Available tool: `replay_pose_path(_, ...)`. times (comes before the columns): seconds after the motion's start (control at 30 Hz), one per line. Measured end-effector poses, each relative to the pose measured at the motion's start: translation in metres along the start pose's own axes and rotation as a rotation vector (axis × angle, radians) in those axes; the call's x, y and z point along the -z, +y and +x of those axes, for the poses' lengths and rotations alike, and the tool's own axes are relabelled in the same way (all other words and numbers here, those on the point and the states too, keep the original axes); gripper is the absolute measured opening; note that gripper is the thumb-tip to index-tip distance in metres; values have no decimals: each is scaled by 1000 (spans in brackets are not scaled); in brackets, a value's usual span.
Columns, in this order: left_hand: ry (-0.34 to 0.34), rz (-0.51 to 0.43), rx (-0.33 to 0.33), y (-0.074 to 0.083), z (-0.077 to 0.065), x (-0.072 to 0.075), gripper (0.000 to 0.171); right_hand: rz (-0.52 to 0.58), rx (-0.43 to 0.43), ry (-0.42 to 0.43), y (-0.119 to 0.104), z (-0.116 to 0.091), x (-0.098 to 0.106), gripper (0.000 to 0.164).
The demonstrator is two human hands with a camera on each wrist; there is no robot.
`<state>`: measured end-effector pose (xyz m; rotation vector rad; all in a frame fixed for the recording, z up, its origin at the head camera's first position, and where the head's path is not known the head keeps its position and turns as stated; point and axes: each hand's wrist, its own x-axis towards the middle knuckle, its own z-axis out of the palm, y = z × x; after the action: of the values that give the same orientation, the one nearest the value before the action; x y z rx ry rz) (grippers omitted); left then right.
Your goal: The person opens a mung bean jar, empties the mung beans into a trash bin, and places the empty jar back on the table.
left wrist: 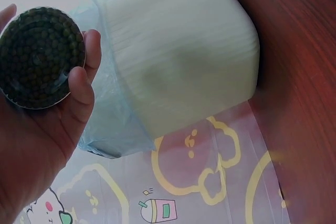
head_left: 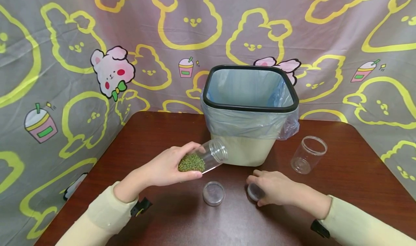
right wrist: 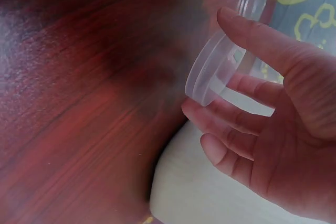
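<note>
A clear jar [head_left: 210, 156] with green mung beans [head_left: 191, 163] in its base end lies tilted in my left hand [head_left: 169, 166], which grips it round the body. Its uncapped mouth points right and slightly up, in front of the bin. In the left wrist view, the beans [left wrist: 41, 59] show through the jar's bottom. Low over the table, my right hand [head_left: 277, 188] holds a clear round lid [right wrist: 210, 72] by its rim between thumb and fingers. A second clear lid [head_left: 213, 193] rests on the table between the hands.
A cream bin [head_left: 250, 150] with a black rim [head_left: 250, 107] and a blue liner bag [head_left: 247, 121] stands at the table's back. Right of it is an upright, uncapped clear jar [head_left: 307, 157]. A patterned cloth [head_left: 146, 26] hangs behind the brown table [head_left: 156, 130].
</note>
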<state>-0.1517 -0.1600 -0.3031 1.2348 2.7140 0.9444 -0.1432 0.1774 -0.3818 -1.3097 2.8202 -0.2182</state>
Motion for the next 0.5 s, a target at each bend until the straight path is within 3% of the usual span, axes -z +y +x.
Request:
replay_pose_path(0.27,-10,-9,9,1,1,0,51,16,-17,-49,0,2,-6,52)
replay_pose_path(0.5,-14,-10,23,2,1,0,52,-6,-10,-32,2,2,-10,52)
